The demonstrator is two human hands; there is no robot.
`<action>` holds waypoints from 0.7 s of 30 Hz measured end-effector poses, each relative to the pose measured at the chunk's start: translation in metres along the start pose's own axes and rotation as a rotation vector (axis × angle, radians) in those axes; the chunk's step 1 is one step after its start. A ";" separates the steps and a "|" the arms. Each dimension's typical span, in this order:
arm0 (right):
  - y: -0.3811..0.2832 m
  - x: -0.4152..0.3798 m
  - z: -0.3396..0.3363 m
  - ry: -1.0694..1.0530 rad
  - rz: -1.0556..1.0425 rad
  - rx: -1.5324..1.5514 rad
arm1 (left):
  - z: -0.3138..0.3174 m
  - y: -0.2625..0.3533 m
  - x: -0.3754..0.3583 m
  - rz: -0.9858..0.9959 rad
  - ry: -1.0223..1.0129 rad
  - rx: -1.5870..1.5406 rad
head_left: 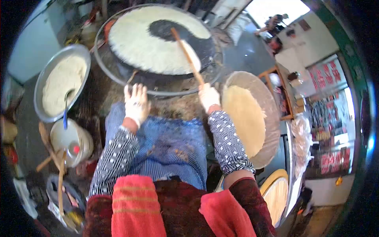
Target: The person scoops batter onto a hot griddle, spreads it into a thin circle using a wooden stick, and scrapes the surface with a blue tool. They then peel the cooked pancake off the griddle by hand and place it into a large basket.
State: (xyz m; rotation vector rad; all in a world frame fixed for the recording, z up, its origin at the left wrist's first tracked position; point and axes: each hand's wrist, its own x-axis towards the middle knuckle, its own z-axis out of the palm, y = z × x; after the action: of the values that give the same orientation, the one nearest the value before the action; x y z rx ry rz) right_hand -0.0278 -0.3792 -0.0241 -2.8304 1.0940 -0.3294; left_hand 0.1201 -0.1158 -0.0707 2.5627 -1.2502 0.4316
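A large round black griddle (166, 30) stands in front of me, mostly coated with pale batter (136, 41); a dark bare patch curves through the middle and right. My right hand (209, 97), in a white glove, is closed around one end of a long wooden spreading stick (187, 55), which slants up and left across the griddle to the bare patch. At the griddle's near edge, my left hand (136, 104), also white-gloved, has its fingers stretched out and holds nothing. A short wooden handle (132, 76) lies just beyond its fingertips.
On the left is a metal basin (86, 65) of batter with a blue-handled ladle (65, 118). Below it stands a white bucket (85, 138) beside wooden sticks (60, 185). At right, a thin round flatbread (244, 118) lies on a round tray (268, 130). A person (273, 24) is farther back.
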 end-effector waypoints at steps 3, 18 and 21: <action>0.010 0.000 0.011 -0.032 -0.035 -0.013 | -0.005 -0.001 0.002 -0.013 -0.121 0.098; 0.012 0.036 0.015 -0.028 0.055 -0.122 | 0.003 -0.052 -0.001 -0.101 -0.080 0.196; 0.009 0.023 0.018 -0.047 -0.048 -0.123 | 0.001 -0.064 0.005 -0.138 -0.121 0.230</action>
State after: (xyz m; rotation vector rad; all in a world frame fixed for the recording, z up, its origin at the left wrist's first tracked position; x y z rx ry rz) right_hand -0.0126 -0.4012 -0.0388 -2.9596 1.0737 -0.2051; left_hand 0.1743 -0.0812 -0.0761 2.8868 -1.1095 0.4191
